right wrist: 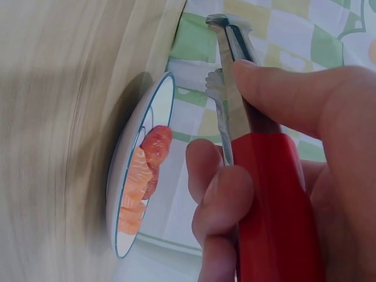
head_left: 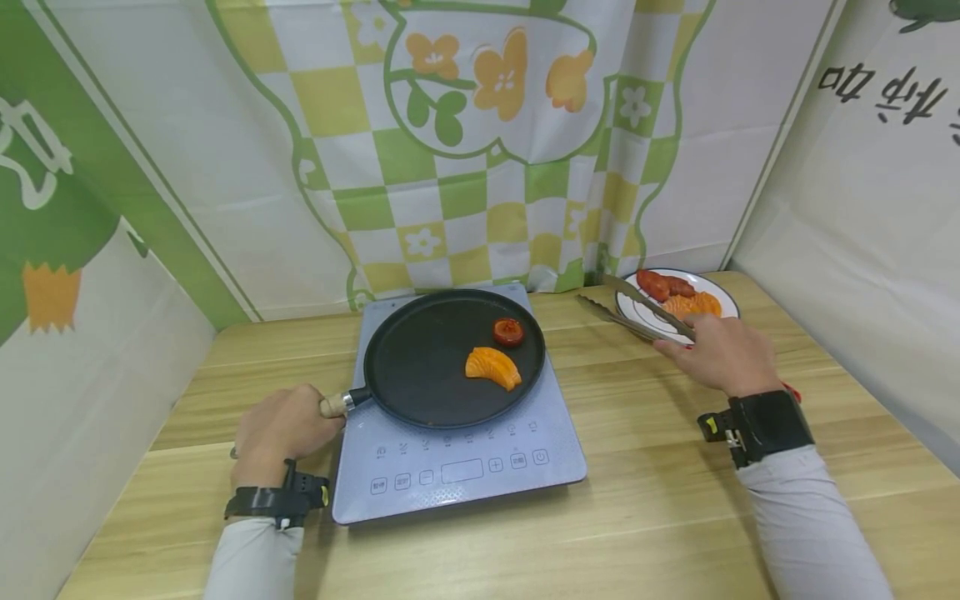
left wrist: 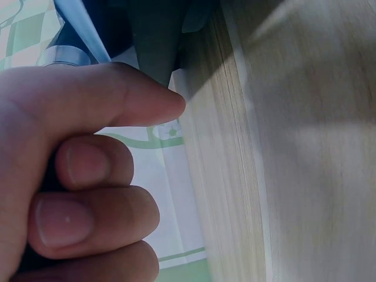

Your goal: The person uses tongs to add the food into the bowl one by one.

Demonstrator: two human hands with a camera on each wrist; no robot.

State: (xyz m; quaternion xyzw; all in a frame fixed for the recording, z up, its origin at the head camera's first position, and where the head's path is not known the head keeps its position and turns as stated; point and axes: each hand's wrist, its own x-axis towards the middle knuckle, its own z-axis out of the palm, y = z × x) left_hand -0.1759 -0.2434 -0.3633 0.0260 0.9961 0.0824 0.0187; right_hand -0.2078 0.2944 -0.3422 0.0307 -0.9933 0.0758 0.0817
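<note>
My left hand [head_left: 281, 429] grips the wooden-ended handle [head_left: 341, 403] of a flat black frying pan [head_left: 423, 367]; the left wrist view shows its fingers curled. In the pan lie an orange salmon slice [head_left: 492, 367] with pale stripes and a small round red piece [head_left: 508, 332]. My right hand [head_left: 723, 354] holds metal tongs [right wrist: 235, 111] by their red handle [right wrist: 273, 205], thumb on one arm. The tips of the tongs are apart with nothing between them, beside the left rim of a white plate [head_left: 633, 310]. On that plate sit more salmon [head_left: 693, 306] and reddish sausage-like pieces [head_left: 660, 285].
Beneath the pan is a grey induction cooker [head_left: 465, 492] with touch keys along its front. It stands on a wooden table [head_left: 637, 525]. A checked green and yellow curtain [head_left: 465, 192] hangs right behind, and white cloth walls [head_left: 862, 292] close in both sides.
</note>
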